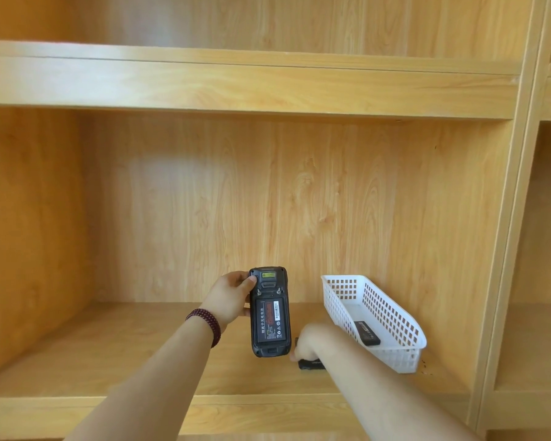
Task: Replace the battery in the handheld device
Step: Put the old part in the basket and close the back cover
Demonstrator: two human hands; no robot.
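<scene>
Reaching in from the bottom edge of the frame: two bare forearms, the left one wearing a dark red beaded bracelet [206, 323] at the wrist.

Pressing down at lower centre-right, just beside the near end of the basket: the right hand [310, 342], knuckles up, fingers curled over a flat black part [310, 364] lying on the shelf board [115, 354]. Showing only as a dark edge under the palm, so not possible to tell whether a cover or something else, nor how firmly the fingers are closing on it.

Holding upright at centre frame, a little farther in: the left hand [231, 297], thumb on the upper left corner and fingers wrapping round the left side of the black handheld device [269, 311]. Facing the camera with its back, cover off, and showing a black battery [270, 321] with a red and white label sitting in the open compartment; a small greenish window near the top end.

Sitting to the right of the device, running diagonally from lower right toward centre: a white perforated plastic basket [392, 310], resting on the shelf board. Lying inside it near the front end: a second black battery [367, 333], flat on the basket floor.

Filling the rest behind: the light wood back panel [268, 202] of the shelving unit, another shelf [236, 84] crossing the upper part of the frame, and a vertical divider [506, 233] at the right.
</scene>
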